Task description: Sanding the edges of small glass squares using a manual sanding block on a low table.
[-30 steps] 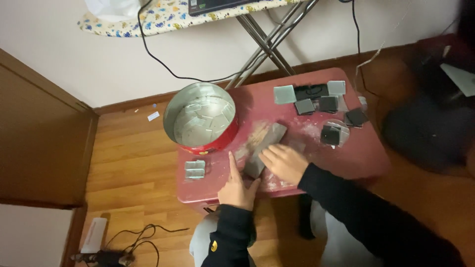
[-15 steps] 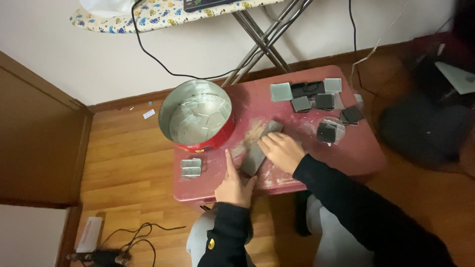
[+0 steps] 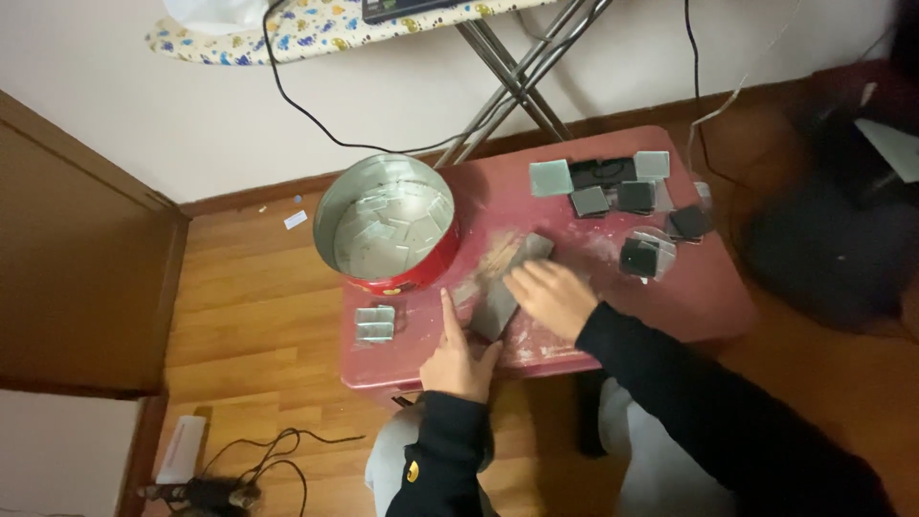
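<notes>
Two hands steady a grey block on a small red surface.
Left hand (image 3: 462,352) fingers spread beside the block (image 3: 505,287); right hand (image 3: 553,295) fingers lie flat on it. A round red tin (image 3: 392,230) sits beyond the left fingers.

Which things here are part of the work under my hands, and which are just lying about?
In hand: left hand steadying and right hand pressing on the grey block; square tiles; red tin holding tiles; small red table.

Lying about: ironing board, black cable, floor gadget, dark bag.
</notes>
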